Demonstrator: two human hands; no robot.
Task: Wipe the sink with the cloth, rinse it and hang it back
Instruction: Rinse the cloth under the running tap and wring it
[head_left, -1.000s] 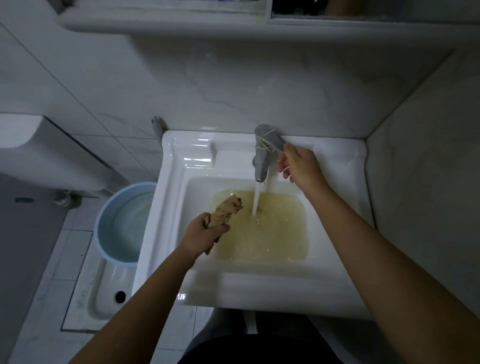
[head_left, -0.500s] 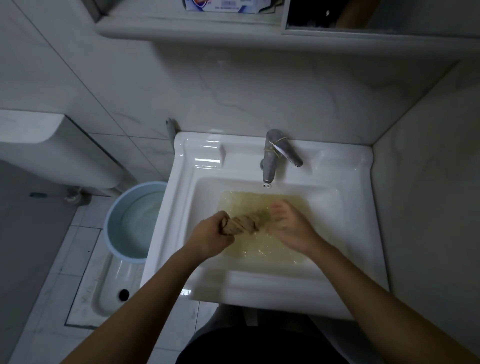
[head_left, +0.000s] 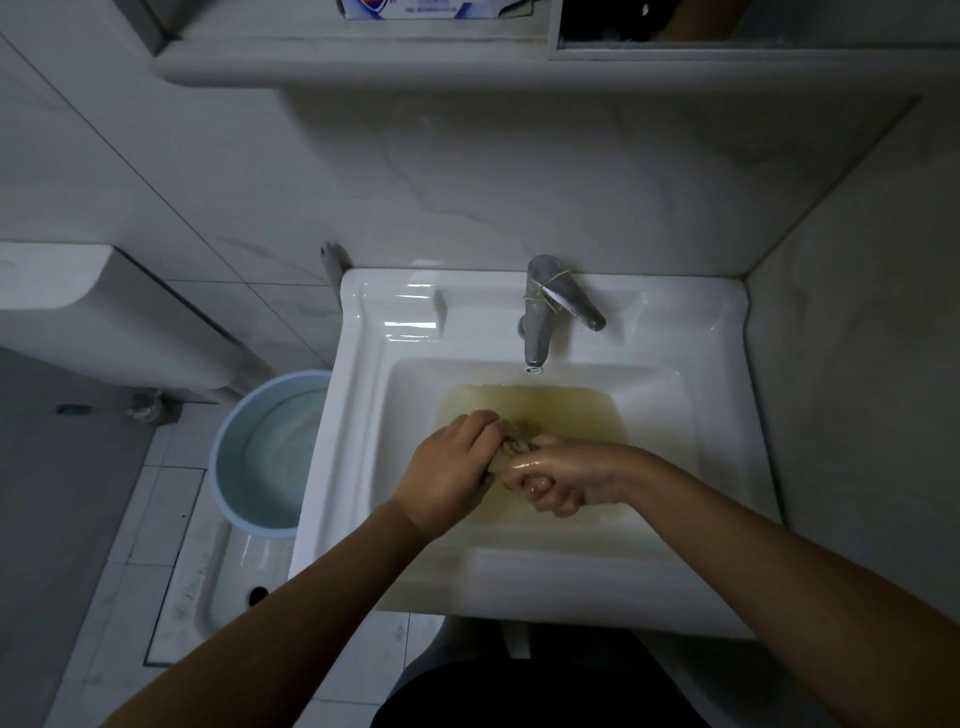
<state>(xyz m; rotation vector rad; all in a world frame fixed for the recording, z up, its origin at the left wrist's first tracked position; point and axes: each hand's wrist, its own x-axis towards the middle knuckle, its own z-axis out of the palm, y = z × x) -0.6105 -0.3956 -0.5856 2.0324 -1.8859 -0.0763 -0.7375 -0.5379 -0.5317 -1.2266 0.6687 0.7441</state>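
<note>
A white square sink (head_left: 363, 395) holds shallow yellowish water in its basin. A twisted brown cloth (head_left: 511, 447) shows only as a small bunch between my two hands, just above the water. My left hand (head_left: 447, 470) is clenched on its left end. My right hand (head_left: 558, 480), wet and shiny, is fisted around the right end. Most of the cloth is hidden inside both fists. The metal tap (head_left: 540, 312), bound with a rubber band, stands at the back of the sink and no water runs from it.
A light blue bucket (head_left: 228, 452) of water stands on the floor left of the sink, over a squat toilet pan (head_left: 218, 597). A white cistern (head_left: 104, 322) hangs on the left wall. A shelf (head_left: 363, 73) runs above. The right wall is close.
The tap stream has stopped. My right hand left the tap handle, came down into the basin and closed on the cloth's free end. Both hands now grip it close together.
</note>
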